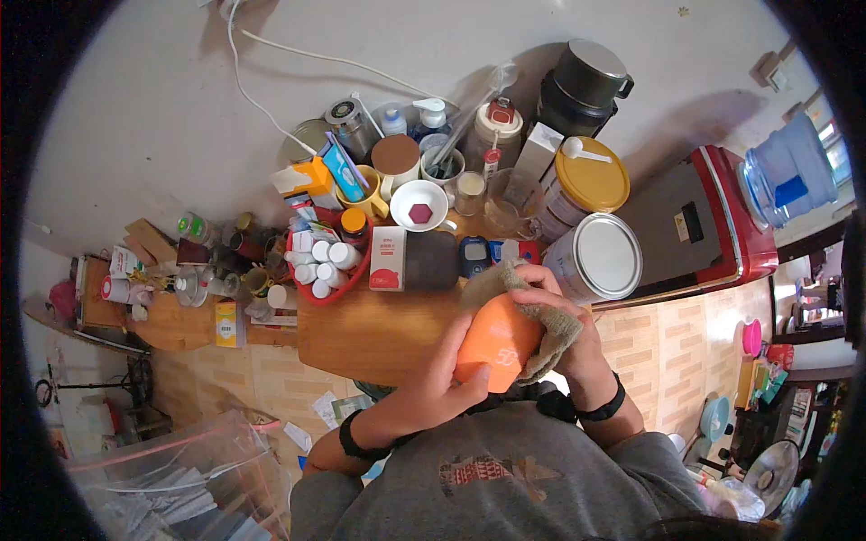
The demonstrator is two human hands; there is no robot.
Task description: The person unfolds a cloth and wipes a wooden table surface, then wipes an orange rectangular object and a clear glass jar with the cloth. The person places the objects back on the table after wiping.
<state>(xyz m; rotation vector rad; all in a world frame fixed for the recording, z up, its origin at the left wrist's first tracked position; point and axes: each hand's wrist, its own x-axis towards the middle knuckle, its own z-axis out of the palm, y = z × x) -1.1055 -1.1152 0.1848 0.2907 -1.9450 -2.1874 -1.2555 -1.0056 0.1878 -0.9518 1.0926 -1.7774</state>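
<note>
An orange plastic bottle (499, 341), flat-sided and bearing white writing, is held in my left hand (443, 379), with the thumb across its lower end. My right hand (565, 318) grips a greenish-brown cloth (558, 345) that lies against the bottle's right side and behind its upper end. Both hands are above the front edge of a wooden table (365, 335). Beyond them on the table are a dark case (431, 261), a white and red box (388, 260), a small dark meter with a screen (474, 253) and a large tin with a silvery lid (609, 257).
A red basket (318, 299) of white bottles stands left on the table. Behind are a white cup (419, 203), a yellow mug (369, 196), a glass jug (511, 203), a tin with a yellow lid (592, 176) and flasks. A red-edged appliance (737, 216) bounds the right side.
</note>
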